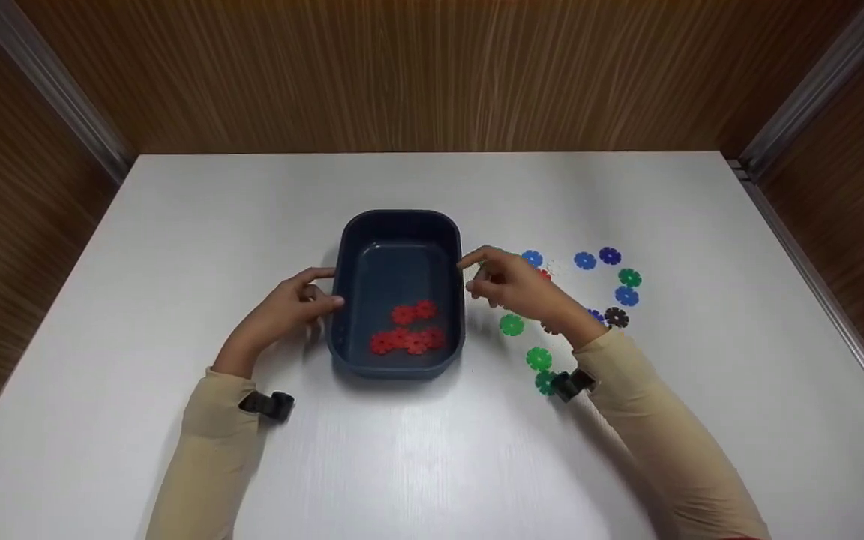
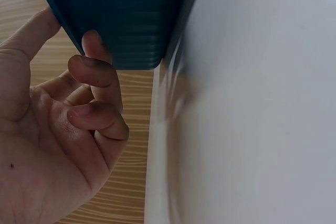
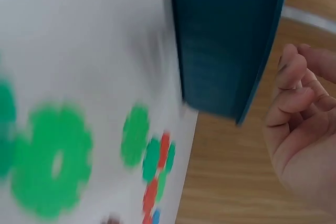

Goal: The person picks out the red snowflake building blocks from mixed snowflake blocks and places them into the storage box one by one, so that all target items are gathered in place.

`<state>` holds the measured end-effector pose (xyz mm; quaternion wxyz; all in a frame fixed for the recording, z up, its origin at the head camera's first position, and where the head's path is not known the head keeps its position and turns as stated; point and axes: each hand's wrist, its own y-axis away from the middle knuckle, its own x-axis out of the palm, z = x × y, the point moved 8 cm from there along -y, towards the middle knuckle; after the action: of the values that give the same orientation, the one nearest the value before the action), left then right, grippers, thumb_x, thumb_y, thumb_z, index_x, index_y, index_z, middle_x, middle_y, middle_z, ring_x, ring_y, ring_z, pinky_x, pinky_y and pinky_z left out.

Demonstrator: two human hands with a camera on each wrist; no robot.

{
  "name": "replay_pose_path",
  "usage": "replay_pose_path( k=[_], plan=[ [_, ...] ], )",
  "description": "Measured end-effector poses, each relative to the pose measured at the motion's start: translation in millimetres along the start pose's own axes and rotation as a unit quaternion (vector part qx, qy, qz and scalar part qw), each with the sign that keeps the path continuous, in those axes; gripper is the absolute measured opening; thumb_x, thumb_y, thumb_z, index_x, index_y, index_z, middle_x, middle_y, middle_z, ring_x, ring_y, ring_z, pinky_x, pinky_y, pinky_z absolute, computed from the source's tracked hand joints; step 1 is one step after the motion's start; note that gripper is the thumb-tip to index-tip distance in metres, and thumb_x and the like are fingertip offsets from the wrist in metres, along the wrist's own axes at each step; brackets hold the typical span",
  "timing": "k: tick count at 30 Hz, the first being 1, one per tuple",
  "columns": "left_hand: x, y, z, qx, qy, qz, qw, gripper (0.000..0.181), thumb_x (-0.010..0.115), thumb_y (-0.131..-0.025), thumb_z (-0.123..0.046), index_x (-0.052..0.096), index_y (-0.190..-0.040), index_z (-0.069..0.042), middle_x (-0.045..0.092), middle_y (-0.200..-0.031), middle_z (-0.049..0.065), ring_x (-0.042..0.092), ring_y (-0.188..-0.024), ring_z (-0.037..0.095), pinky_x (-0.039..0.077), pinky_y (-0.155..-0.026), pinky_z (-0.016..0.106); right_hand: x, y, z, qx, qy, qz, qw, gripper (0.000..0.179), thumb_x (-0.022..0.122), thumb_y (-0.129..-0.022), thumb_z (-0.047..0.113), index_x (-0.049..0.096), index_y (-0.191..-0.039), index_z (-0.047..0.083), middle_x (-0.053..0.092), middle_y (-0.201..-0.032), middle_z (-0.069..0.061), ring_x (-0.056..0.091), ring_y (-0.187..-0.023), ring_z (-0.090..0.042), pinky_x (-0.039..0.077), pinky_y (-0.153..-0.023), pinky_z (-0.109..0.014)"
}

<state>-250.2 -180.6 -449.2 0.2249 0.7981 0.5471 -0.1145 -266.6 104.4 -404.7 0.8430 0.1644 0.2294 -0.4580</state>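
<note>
A dark blue plastic tub (image 1: 403, 371) stands on the white table. Several red snowflake discs (image 1: 402, 337) lie in its near half. At the tub's left side is my left hand (image 1: 282, 313), its thumb tip at the rim and a finger along the outer wall. In the left wrist view, the other fingers of that hand (image 2: 79, 119) curl loosely beside the tub wall. My right hand (image 1: 518, 285) is at the opposite side, index fingertip right at the rim. From the right wrist, its fingers (image 3: 294, 74) appear loosely bent with nothing between them.
Loose snowflake discs lie right of the tub, partly under my right forearm: green (image 1: 538, 358), blue (image 1: 585, 260) and black (image 1: 616, 316) ones among them. Wood-grain panels (image 1: 432, 75) border the table (image 1: 252, 195) at the back and both sides.
</note>
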Motion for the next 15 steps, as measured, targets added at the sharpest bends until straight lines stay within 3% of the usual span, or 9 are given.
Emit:
replay_pose_path(
  k=[8,15],
  plan=[
    [-0.4,1.2,0.4,0.000,-0.002,0.000,1.0000,0.058,0.065,-0.093,-0.030,0.043,-0.143,-0.009,0.060,-0.085,-0.001,0.055,-0.076,0.018,0.046,-0.070,0.029,-26.4,3.3,-37.0,0.074,0.045,-0.009,0.9962,0.033,0.058,-0.096,0.011,0.056,-0.128,0.008,0.062,-0.099,-0.012,0.058,-0.082,-0.029,0.053,-0.078,-0.039],
    [0.7,1.4,0.5,0.001,-0.005,0.001,1.0000,0.058,0.064,-0.093,-0.031,0.043,-0.143,-0.009,0.061,-0.086,-0.001,0.056,-0.077,0.018,0.047,-0.072,0.030,-37.1,7.8,-62.1,0.131,0.086,0.007,0.9875,0.037,0.061,-0.093,0.013,0.055,-0.130,0.010,0.059,-0.105,-0.012,0.054,-0.087,-0.023,0.051,-0.075,-0.032]
  ],
)
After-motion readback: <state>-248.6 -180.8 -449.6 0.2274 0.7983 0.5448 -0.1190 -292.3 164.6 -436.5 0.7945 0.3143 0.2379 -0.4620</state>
